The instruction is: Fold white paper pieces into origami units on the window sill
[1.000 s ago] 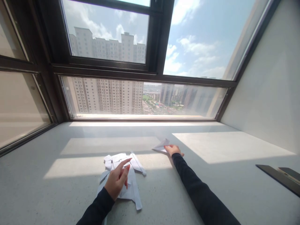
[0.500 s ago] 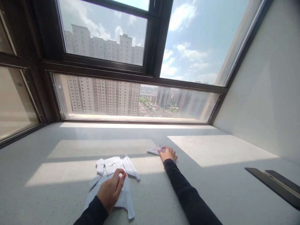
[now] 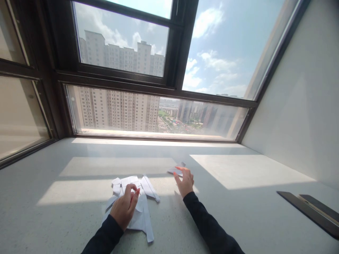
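Observation:
White paper pieces point(image 3: 141, 225), some folded and overlapping, lie in a patch on the white windowsill. Over this patch hovers my left hand point(image 3: 124, 209), thumb and forefinger closed in a pinch; whatever is between them, if anything, is too small to make out. A folded piece with a long slanted edge point(image 3: 150, 188) lies at the patch's right side. Farther back, my right hand point(image 3: 186, 181) has its thumb and fingers apart, beside a small pointed paper piece point(image 3: 173, 171). The fingers partly cover that piece, and I see no paper held in them.
Dark flat strips point(image 3: 309, 211) lie on the sill at the far right. A dark window frame point(image 3: 159, 137) borders the sill at the back, and a white wall point(image 3: 296, 116) rises on the right. Bands of sunlight cross the surface.
My right hand has drawn back toward me and slightly left, its fingers now apart off the small paper. My left hand stays pinched over the patch. The view has shifted slightly.

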The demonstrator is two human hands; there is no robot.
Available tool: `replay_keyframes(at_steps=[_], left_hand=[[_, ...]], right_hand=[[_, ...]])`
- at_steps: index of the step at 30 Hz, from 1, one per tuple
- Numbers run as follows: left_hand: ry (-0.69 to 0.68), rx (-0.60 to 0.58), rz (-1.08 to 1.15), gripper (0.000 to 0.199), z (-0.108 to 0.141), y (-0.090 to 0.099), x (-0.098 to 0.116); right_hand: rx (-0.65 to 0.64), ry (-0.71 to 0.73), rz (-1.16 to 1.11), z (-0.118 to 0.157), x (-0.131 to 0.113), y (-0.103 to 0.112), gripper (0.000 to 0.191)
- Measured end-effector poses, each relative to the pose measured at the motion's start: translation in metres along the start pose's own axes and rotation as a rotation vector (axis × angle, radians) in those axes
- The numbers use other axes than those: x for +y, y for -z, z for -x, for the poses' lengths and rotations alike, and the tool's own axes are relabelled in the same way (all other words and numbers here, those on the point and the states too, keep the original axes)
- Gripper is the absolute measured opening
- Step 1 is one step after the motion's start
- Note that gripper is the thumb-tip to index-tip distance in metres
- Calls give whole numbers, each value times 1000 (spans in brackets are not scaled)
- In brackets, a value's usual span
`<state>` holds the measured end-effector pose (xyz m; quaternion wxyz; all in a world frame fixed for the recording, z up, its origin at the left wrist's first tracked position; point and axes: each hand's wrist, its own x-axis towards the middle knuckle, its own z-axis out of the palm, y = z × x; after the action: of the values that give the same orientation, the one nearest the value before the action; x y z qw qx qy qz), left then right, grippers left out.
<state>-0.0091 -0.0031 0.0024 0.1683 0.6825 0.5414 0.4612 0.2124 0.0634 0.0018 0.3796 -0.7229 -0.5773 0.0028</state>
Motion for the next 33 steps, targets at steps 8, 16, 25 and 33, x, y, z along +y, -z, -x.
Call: replay_keyframes(at_steps=[8,16,25,33], left_hand=[[170,33,254,25,-7,4,-8],[303,-23,518,33,-14,8,-8],[409,-110,751,46,-13,10,-1],[541,238,902,26,-22,18,-7]], right_hand=[[-244,486,167,65,-44,-9,37],[-180,526,118,57,-43,4,19],[-102,769,-130,74,-59,9,22],[-478,468,-23,91,-52,-6,52]])
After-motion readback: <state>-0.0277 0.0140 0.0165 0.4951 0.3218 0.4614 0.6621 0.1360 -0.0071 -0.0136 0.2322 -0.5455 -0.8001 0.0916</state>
